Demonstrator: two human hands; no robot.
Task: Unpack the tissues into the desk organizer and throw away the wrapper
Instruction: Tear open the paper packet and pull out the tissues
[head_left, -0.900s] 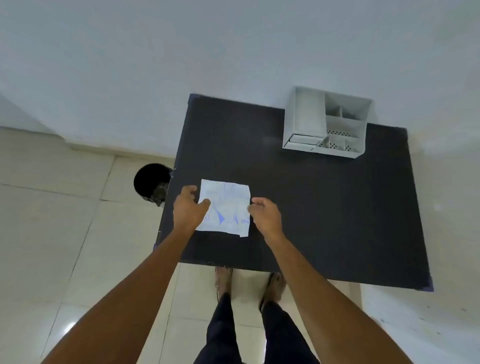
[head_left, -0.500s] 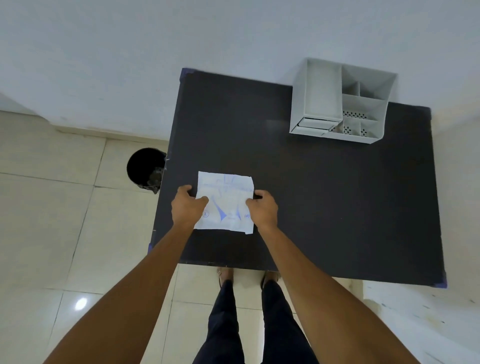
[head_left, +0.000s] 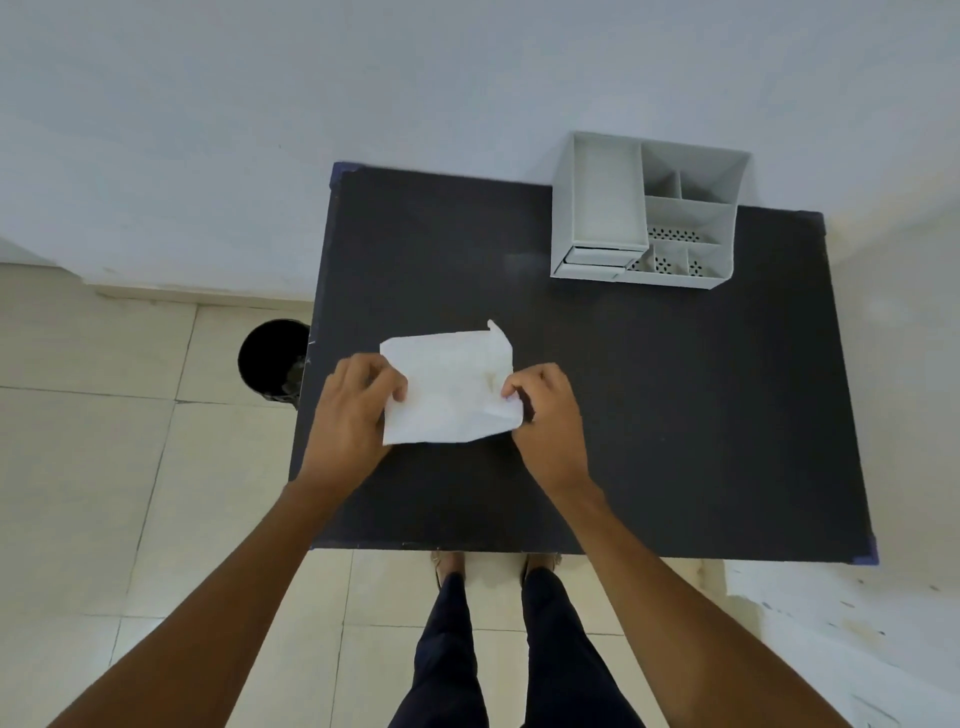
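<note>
A flat white tissue pack (head_left: 449, 387) is held just over the left half of the black table (head_left: 675, 415), its plain side up and a small flap sticking up at its far right corner. My left hand (head_left: 353, 410) pinches its left edge. My right hand (head_left: 545, 410) pinches its right edge, where the wrapper is creased. A white desk organizer (head_left: 644, 213) with several compartments stands at the table's far right, against the wall. Its long left tray looks bare.
A black waste bin (head_left: 272, 361) stands on the tiled floor just left of the table. The white wall runs behind the table. My legs and feet are at the table's near edge.
The pack has been turned over: its blue-printed face showed before, now a plain white side faces up. Both hands kept hold of its edges.
</note>
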